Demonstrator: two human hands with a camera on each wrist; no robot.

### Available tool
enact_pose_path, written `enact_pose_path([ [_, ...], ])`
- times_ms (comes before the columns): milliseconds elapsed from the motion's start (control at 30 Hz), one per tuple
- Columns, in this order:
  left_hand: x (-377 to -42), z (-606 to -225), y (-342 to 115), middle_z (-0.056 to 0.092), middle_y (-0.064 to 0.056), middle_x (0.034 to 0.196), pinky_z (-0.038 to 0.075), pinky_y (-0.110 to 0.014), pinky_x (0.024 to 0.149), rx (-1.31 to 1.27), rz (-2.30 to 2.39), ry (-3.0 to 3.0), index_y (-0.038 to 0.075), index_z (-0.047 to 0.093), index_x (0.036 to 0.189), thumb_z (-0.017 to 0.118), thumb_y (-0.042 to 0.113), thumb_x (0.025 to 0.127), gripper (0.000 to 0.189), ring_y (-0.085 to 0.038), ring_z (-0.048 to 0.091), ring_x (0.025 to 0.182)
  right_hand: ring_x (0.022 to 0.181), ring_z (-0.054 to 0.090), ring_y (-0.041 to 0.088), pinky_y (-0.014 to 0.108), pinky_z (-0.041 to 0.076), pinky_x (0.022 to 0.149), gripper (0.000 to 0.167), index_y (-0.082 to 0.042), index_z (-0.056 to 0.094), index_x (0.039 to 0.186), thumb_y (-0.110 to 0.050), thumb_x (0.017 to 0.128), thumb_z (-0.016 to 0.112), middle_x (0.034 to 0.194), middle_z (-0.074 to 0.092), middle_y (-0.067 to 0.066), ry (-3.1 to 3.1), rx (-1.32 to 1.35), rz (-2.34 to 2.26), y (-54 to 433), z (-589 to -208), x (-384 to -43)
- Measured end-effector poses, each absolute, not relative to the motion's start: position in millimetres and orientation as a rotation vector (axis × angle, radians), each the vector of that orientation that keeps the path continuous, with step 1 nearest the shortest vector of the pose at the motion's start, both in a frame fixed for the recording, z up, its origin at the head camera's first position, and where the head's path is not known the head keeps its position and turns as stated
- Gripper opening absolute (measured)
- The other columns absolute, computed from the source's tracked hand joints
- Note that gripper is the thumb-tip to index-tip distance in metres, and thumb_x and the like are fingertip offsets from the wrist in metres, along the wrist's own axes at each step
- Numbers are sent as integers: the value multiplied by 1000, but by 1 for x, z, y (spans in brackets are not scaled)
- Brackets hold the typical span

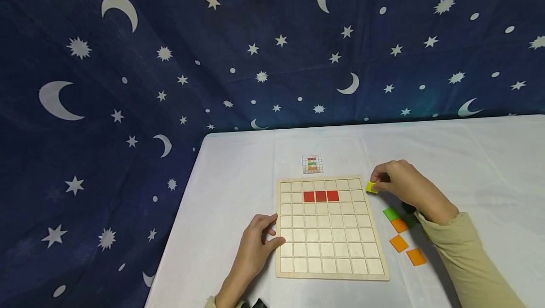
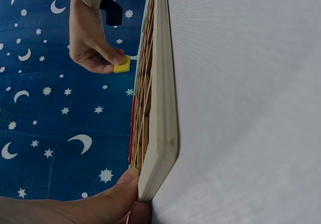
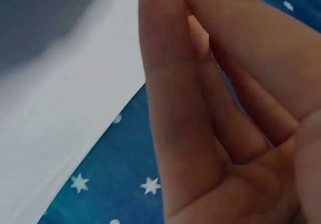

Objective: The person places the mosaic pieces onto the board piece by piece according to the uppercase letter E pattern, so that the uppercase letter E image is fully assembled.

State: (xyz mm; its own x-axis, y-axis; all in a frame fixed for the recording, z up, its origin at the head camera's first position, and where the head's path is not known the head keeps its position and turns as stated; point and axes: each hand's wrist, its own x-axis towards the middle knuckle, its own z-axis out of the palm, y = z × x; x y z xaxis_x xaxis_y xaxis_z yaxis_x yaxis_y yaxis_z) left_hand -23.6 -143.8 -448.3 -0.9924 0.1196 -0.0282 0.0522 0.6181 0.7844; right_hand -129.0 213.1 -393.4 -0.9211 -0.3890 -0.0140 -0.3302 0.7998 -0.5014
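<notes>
My right hand (image 1: 402, 180) pinches a small yellow square tile (image 1: 372, 188) between thumb and fingers, beside the upper right edge of a wooden grid board (image 1: 333, 276). In the left wrist view the same yellow tile (image 2: 122, 65) shows at the fingertips; in the right wrist view the fingers (image 3: 173, 98) hide most of it. Three red tiles (image 1: 320, 196) lie side by side in the board's second row from the top. My left hand (image 1: 254, 244) holds the board's left edge, its thumb (image 2: 128, 176) lapping over the rim.
Right of the board lie orange tiles (image 1: 416, 257) and a light green tile (image 1: 391, 214), partly under the right forearm. A small printed grid card (image 1: 312, 164) with coloured squares lies beyond the board. A dark blue cloth (image 1: 272, 57) with moons and stars hangs behind the white table (image 1: 230, 180).
</notes>
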Motion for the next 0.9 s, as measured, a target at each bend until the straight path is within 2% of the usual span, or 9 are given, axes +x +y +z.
enact_pose_path([
  [900, -24, -448, -144, 60, 0, 106, 46, -19, 65, 164, 1301, 2765, -1, 62, 130, 82, 13, 79, 57, -7, 51, 77, 62, 49, 6, 22, 43, 57, 15, -11, 67, 77, -8, 81, 81, 70, 60, -7, 2671, -774, -991, 146, -389, -122],
])
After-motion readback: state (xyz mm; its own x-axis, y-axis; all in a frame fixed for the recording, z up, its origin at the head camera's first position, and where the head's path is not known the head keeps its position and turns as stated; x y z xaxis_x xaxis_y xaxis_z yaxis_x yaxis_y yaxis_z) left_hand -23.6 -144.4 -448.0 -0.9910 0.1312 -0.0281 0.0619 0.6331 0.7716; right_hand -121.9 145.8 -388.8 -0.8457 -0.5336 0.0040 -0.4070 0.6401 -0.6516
